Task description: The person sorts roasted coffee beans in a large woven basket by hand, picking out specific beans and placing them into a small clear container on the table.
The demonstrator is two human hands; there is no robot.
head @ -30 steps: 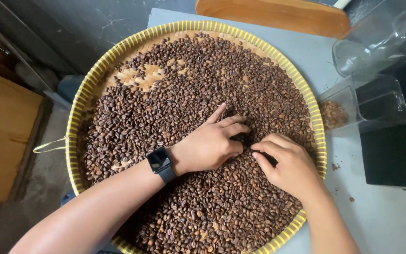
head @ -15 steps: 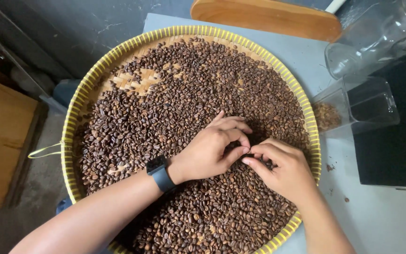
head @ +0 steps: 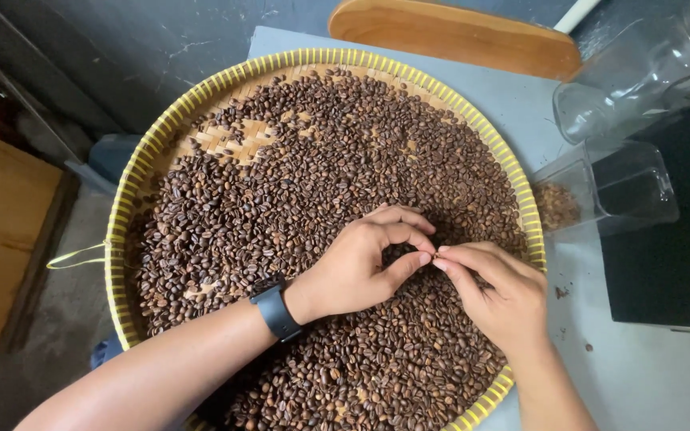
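A round woven tray with a yellow rim (head: 153,152) holds a thick layer of dark roasted coffee beans (head: 297,191). Both hands hover over the beans right of centre. My left hand (head: 361,259), with a black watch (head: 275,310) on its wrist, curls its fingers so that thumb and forefinger meet. My right hand (head: 498,294) faces it, and the pinched fingertips of the two hands touch at one bean. Whether one or both hands grip that bean I cannot tell.
The tray rests on a grey table (head: 640,375). A clear plastic container with some beans (head: 600,187) lies on its side at the tray's right edge, a glass jar (head: 632,80) behind it. A wooden board (head: 457,36) lies at the back, a black object (head: 672,239) at right.
Both hands have lifted from lying flat in the beans and come together, fingertips now pinched and meeting above the pile.
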